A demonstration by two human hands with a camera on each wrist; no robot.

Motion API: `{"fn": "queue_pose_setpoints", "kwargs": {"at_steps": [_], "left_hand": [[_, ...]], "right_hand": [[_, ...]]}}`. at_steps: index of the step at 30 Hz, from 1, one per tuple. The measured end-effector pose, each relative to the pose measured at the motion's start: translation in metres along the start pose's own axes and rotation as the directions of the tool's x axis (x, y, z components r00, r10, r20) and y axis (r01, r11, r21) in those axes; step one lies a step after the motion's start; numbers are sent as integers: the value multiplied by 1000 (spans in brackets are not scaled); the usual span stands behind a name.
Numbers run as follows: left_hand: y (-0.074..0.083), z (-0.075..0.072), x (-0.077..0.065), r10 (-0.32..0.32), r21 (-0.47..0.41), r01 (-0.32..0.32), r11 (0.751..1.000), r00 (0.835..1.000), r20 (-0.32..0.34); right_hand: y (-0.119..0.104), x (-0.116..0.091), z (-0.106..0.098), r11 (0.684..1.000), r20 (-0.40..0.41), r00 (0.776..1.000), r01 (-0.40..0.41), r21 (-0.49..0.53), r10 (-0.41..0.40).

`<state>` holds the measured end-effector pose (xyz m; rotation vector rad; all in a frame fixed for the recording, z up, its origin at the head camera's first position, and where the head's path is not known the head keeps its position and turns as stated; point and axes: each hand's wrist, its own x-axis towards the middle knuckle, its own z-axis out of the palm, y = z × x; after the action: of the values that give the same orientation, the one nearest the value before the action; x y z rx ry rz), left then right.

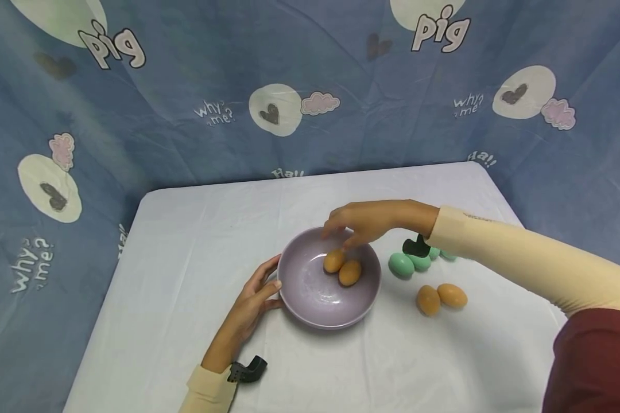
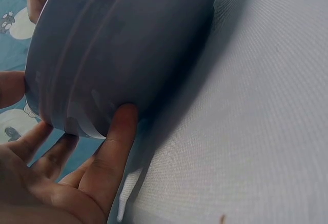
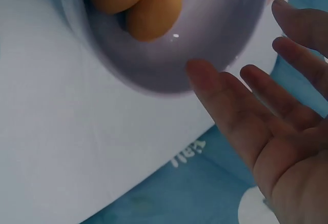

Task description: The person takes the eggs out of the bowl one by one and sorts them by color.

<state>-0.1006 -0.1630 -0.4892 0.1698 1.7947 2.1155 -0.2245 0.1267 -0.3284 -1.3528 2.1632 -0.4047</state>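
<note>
A purple bowl (image 1: 310,298) stands on the table with two brown eggs inside, one egg (image 1: 334,261) touching the other egg (image 1: 349,273). My left hand (image 1: 253,298) holds the bowl's left side. In the left wrist view its thumb (image 2: 11,88) meets the rim and its fingers (image 2: 115,147) lie against the outer wall. Over the bowl's far right rim hovers my right hand (image 1: 364,222), fingers spread and loosely bent, holding nothing. The right wrist view shows its fingertips apart from both eggs (image 3: 154,11).
Right of the bowl, two more brown eggs (image 1: 441,297) lie side by side on the white tablecloth (image 1: 212,241). Behind them is a row of several green eggs (image 1: 402,265), partly hidden by the right forearm. A blue printed curtain (image 1: 186,143) hangs behind the table.
</note>
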Motion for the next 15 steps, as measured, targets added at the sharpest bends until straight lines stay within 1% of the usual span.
{"fn": "queue_pose_setpoints", "kwargs": {"at_steps": [3, 6, 11, 15], "left_hand": [[-1, 0, 0, -1, 1, 1, 1000, 1000, 2], [-1, 0, 0, -2, 7, 2, 1000, 1000, 12], [0, -1, 0, -8, 19, 8, 1000, 1000, 8], [-1, -2, -1, -18, 21, 18, 1000, 1000, 3]], "right_hand": [[2, 10, 3, 1000, 34, 999, 20, -24, -19], [3, 17, 5, 999, 53, 998, 19, -42, -16], [5, 27, 11, 999, 66, 998, 16, -31, -14], [8, 36, 17, 1000, 99, 995, -5, -9, 6]]}}
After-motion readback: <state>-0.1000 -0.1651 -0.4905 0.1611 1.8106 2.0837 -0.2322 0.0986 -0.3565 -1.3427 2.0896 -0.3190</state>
